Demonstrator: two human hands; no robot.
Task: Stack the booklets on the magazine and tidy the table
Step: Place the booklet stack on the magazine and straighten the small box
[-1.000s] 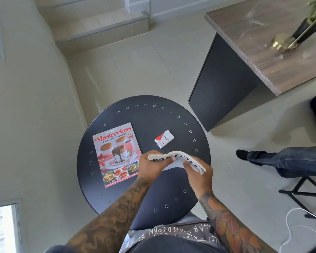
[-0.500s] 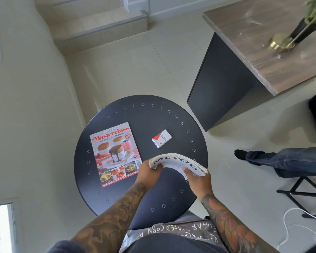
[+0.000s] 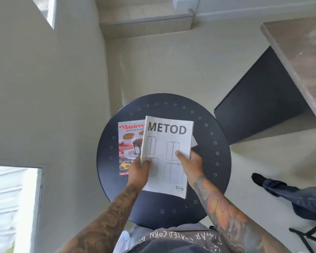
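A white booklet stack (image 3: 167,143) with "METOD" printed on top faces me, held flat above the round black table (image 3: 208,143). My left hand (image 3: 139,171) grips its left edge and my right hand (image 3: 190,164) grips its right edge, thumbs on the cover. The red "Masterclass" magazine (image 3: 129,141) lies on the left part of the table, its right side hidden behind the booklets. The small red and white box seen before is hidden behind the booklets.
A dark cabinet with a wooden top (image 3: 290,70) stands to the right. Another person's leg in jeans and a dark shoe (image 3: 281,189) is on the floor at right, next to a black chair frame (image 3: 308,236). A wall (image 3: 44,106) runs along the left.
The booklets were bent and edge-on low over the table's near side; now they are turned cover-up and lifted towards the camera, overlapping the magazine. The camera has shifted.
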